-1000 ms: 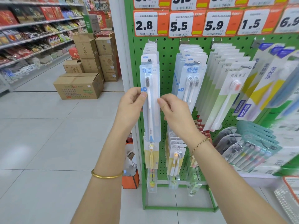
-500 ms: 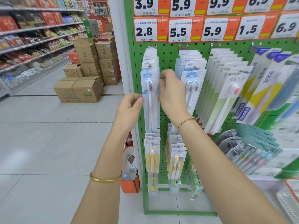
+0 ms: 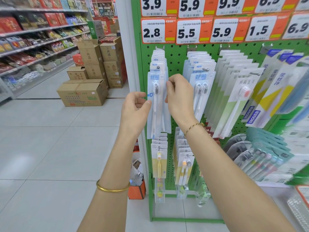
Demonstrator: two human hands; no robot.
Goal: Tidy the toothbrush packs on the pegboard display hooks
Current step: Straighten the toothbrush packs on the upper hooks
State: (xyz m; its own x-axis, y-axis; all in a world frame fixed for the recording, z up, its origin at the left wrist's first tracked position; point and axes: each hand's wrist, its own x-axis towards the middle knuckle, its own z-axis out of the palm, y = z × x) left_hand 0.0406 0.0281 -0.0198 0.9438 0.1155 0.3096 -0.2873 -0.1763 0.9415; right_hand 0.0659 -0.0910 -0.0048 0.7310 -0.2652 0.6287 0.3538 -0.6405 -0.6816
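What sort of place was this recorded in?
A retail shop, most likely a supermarket aisle. Orange price tags sit above a green pegboard hung with toothbrush packs, stocked shelves run along the left, and cardboard cartons are stacked on the floor.

Both arms raised forward; left grip [image 3: 135,106] fingers curled, right grip [image 3: 179,97] higher, pinching.
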